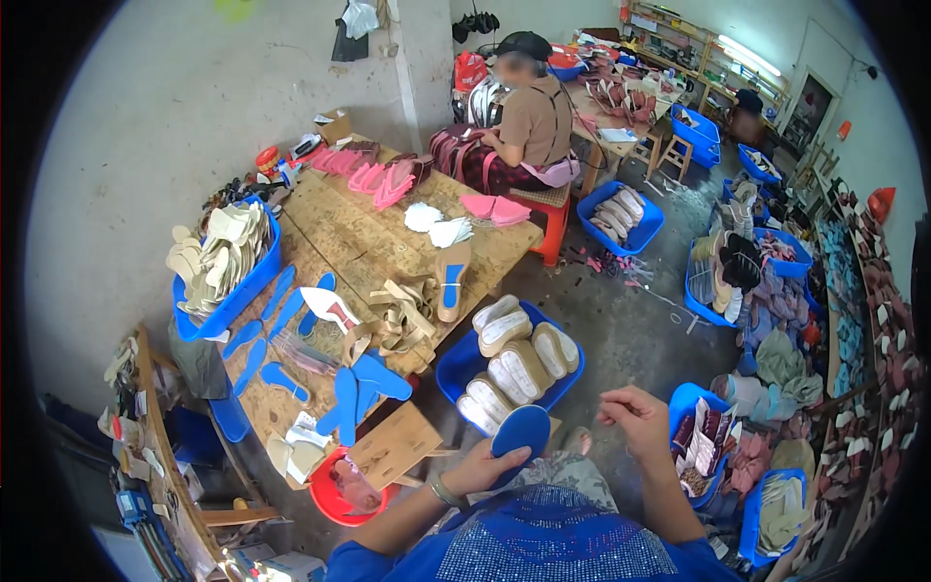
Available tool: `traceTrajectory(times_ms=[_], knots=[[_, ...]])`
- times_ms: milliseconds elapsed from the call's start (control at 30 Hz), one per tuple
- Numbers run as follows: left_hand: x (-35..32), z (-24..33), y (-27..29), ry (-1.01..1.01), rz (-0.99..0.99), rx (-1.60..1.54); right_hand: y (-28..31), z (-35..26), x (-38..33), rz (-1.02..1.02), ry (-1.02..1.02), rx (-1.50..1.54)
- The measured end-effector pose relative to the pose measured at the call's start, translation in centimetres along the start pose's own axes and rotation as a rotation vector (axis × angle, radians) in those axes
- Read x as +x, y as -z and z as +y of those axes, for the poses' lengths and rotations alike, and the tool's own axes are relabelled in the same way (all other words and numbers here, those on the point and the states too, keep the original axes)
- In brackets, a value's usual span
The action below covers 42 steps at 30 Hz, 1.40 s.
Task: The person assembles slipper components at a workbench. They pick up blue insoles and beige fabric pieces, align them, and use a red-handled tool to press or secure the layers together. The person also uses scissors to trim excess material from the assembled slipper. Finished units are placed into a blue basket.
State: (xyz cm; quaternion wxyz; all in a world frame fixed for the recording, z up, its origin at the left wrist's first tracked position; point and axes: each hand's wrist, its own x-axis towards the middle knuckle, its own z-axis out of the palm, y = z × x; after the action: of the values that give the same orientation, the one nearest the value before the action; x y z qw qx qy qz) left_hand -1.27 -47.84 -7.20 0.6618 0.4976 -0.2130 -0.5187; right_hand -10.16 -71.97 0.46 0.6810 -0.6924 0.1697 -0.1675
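Note:
In my left hand point(477, 469) is a blue insole point(525, 431), thumb across its face, held over my lap. My right hand point(635, 419) hovers to the right of it, apart from the insole, with its fingers curled together; whatever is in them, if anything, cannot be made out. Just beyond both hands, a blue bin point(464, 371) holds bundles of pale soles point(521, 372). More blue insoles point(361, 393) lie fanned out at the near corner of the wooden table point(325, 238).
Beige straps point(402, 312), a tan sole point(451, 281) and pink pieces point(388, 182) lie on the table. Beside it are a wooden stool point(396, 444) and a red basin point(335, 504). Another person point(533, 121) sits at the far side. Blue bins point(621, 218) line the floor rightward.

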Motion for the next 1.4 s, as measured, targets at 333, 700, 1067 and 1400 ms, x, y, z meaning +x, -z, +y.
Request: traceTrajectory(times_ms=[333,700,1067,1400], knots=[[22.5,-0.8,-5.7,0.172,-0.117,0.141,20.5,2.9,9.1,0.142,-0.012,-0.040],[45.9,7.5,-16.1,0.086,-0.015,0.111,39.2,4.0,19.6,0.173,-0.150,-0.122],[69.0,12.2,-13.4,0.020,-0.053,-0.038,51.6,4.4,41.2,0.293,-0.129,-0.077],[97.2,25.0,-13.4,0.053,-0.678,0.189,61.7,3.7,62.0,0.274,-0.166,0.326]])
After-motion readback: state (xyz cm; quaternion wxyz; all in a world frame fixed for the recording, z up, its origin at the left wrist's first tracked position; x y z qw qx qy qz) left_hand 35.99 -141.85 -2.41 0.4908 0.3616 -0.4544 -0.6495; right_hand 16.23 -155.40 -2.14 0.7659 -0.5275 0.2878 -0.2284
